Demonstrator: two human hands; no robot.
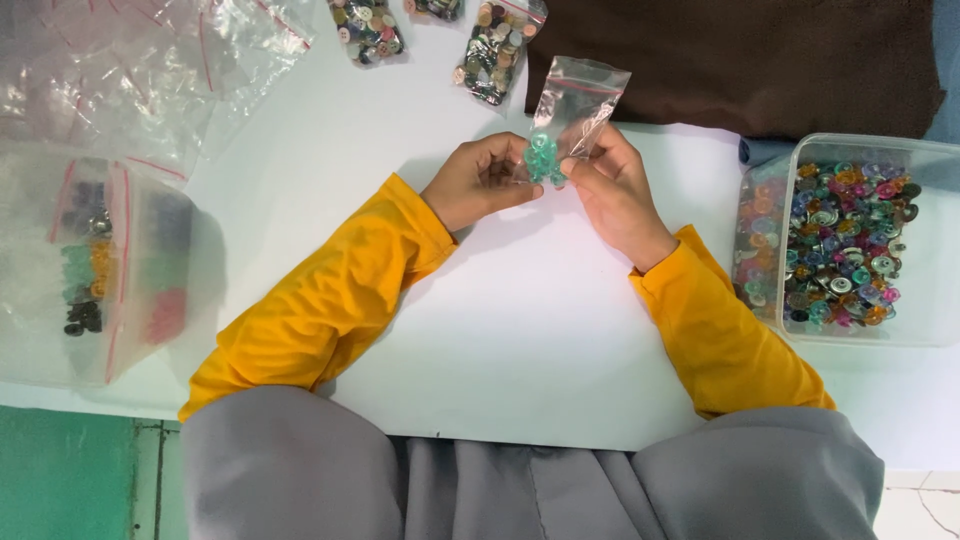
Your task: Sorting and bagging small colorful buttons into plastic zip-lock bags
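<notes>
A small clear zip bag [578, 100] is held upright above the white table [520, 330], pinched at its lower end between both hands. The left hand [480, 182] is curled nearly closed, its thumb and fingers pressed against the bag's lower left side, where a cluster of green buttons [543, 158] is gathered. The right hand [617, 190] is likewise closed on the bag's lower right edge, fingers bent over the plastic. The bag's red-lined mouth stands uppermost and looks slack; whether it is sealed cannot be told.

To the right, a clear plastic box [940, 240] full of mixed coloured buttons is set on the table, well apart from the hands. Beyond the bag, two filled button bags [495, 45] are laid near a brown cloth [740, 60]. At the left, a larger bag of sorted packets [100, 260] and a heap of empty bags [130, 60] are seen.

For good handling, the bag is best kept mouth-up with the buttons settled at the bottom, and the grip kept low and light so nothing is squeezed towards the opening
</notes>
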